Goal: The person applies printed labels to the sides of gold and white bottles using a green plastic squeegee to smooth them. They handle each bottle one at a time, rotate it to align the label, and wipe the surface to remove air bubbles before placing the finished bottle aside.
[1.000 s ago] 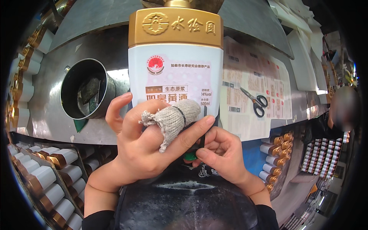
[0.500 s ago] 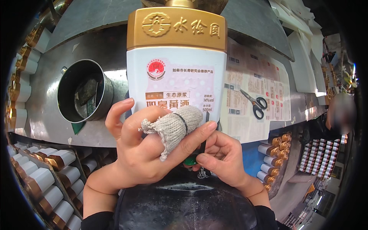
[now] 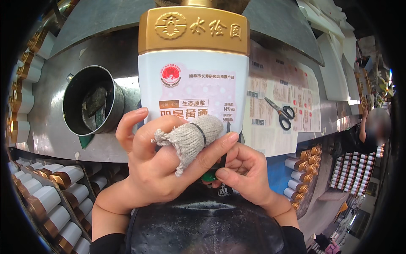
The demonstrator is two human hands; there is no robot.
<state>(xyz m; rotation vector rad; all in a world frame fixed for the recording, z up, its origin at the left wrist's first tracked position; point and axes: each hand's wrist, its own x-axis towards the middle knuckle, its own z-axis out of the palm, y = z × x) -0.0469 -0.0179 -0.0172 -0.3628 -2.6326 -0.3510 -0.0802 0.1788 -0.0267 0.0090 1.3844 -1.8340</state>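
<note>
Your left hand curls before the bottle, grip unclear; at the bottle's lower right, your right hand pinches a dark strip.

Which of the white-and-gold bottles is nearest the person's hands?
The centre bottle, partly covered by the left hand; the others are grouped farther off toward both sides.

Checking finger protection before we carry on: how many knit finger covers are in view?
1: a grey knit cover on a finger of the left hand. The right hand shows none, but some of its fingers are partly hidden.
</note>
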